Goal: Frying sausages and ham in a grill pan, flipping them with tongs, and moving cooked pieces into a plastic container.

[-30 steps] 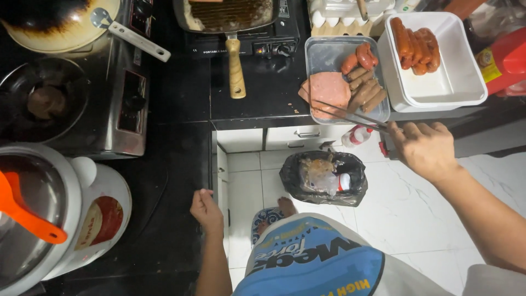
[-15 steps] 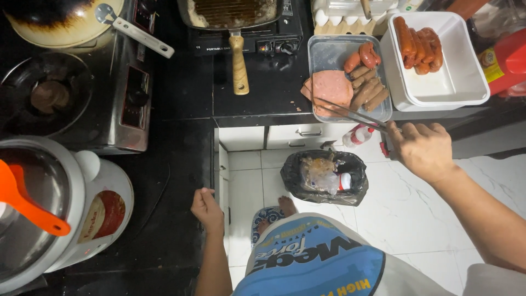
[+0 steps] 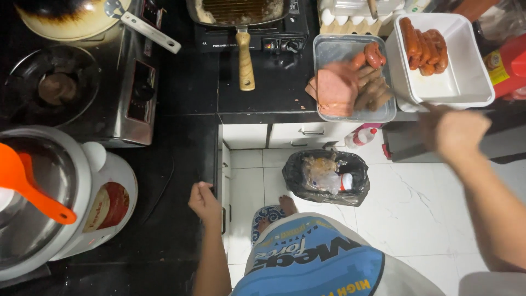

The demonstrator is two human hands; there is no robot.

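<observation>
Head view is looking straight down over a dark kitchen counter and a white tiled floor. Left hand [image 3: 205,201] is resting with fingers curled on the counter's edge [image 3: 181,181], clamped on nothing. Right hand [image 3: 457,131] is hovering, blurred, just below the white tub [image 3: 466,82] of reddish sausages [image 3: 424,44]; whether its fingers are closing on anything I cannot tell. Both hands are sitting well apart. Just left of that hand, a metal tray [image 3: 339,49] is lying on the counter, holding pink meat slices [image 3: 334,87] and more sausages [image 3: 373,53]. Behind the tray a grill pan [image 3: 236,10] with a wooden handle [image 3: 245,60] is sitting on a portable stove [image 3: 285,39]. At the far left a rice cooker [image 3: 82,192] is standing open with an orange scoop [image 3: 33,186] in it. On the floor, a black-lined trash bin [image 3: 326,178] is standing between the two arms.
</observation>
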